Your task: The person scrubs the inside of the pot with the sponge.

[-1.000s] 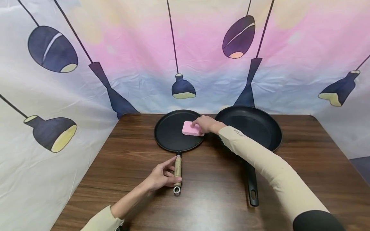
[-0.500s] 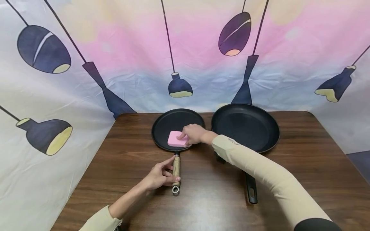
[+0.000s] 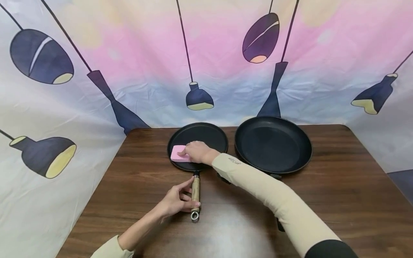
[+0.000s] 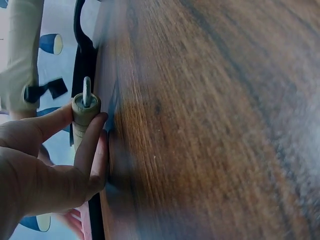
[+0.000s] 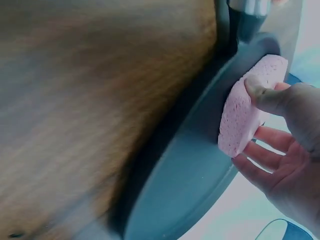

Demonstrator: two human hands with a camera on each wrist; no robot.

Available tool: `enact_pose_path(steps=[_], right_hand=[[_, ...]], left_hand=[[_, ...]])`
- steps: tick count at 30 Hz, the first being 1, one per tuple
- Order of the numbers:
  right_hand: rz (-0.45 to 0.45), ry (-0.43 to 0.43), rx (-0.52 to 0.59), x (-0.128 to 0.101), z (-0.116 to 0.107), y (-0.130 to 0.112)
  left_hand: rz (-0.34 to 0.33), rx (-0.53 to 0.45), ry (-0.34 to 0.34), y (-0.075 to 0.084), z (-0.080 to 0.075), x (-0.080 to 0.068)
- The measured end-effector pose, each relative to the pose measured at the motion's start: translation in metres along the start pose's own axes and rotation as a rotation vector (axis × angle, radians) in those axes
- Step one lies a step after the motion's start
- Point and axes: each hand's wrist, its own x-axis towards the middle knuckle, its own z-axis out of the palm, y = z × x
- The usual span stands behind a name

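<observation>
A flat black pan [image 3: 206, 135] with a wooden handle [image 3: 195, 190] lies on the brown table [image 3: 338, 200]. My right hand [image 3: 195, 151] grips a pink sponge [image 3: 176, 153] and presses it on the pan's front left part; the right wrist view shows thumb and fingers round the sponge [image 5: 245, 110] against the dark pan [image 5: 195, 170]. My left hand [image 3: 175, 199] pinches the wooden handle near its metal ring [image 3: 194, 215]; in the left wrist view the fingers [image 4: 87, 150] curl round the handle [image 4: 82, 112].
A larger black frying pan [image 3: 273, 143] sits to the right of the flat pan, its black handle partly hidden under my right sleeve [image 3: 267, 193]. A printed cloth backdrop [image 3: 96, 89] closes the table's back and sides.
My right hand has slid the pink sponge across the flat pan from its right side to its front left. The left hand has stayed on the handle.
</observation>
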Motion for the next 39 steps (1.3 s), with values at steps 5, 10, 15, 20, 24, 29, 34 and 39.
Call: enact_pose_path(steps=[5,10,15,20,24,29,34,39], right_hand=[[0.07,-0.017,-0.087,0.023,0.007,-0.006],[0.137,-0.014,-0.124,0.037,0.013,0.0],[0.268,-0.023,-0.07,0.036,0.014,0.01],[0.338,-0.002,-0.016,0.032,0.018,0.018],[0.311,0.005,0.009,0.033,0.015,0.023],[0.224,-0.043,0.021,0.028,0.011,0.029],[0.062,-0.051,0.049,0.013,0.006,0.025],[-0.059,-0.061,0.039,-0.008,0.001,0.014]], left_hand=[[0.024,-0.006,-0.006,-0.005,0.005,-0.008],[0.059,0.028,0.002,-0.006,0.011,-0.011],[0.063,0.06,0.017,-0.005,0.014,-0.012],[0.063,0.061,0.001,-0.006,0.014,-0.014],[0.068,0.07,0.007,-0.005,0.011,-0.012],[0.057,0.038,0.001,-0.005,0.008,-0.008],[0.055,0.039,0.005,-0.003,0.005,-0.005],[0.065,0.054,0.002,-0.002,0.0,-0.001]])
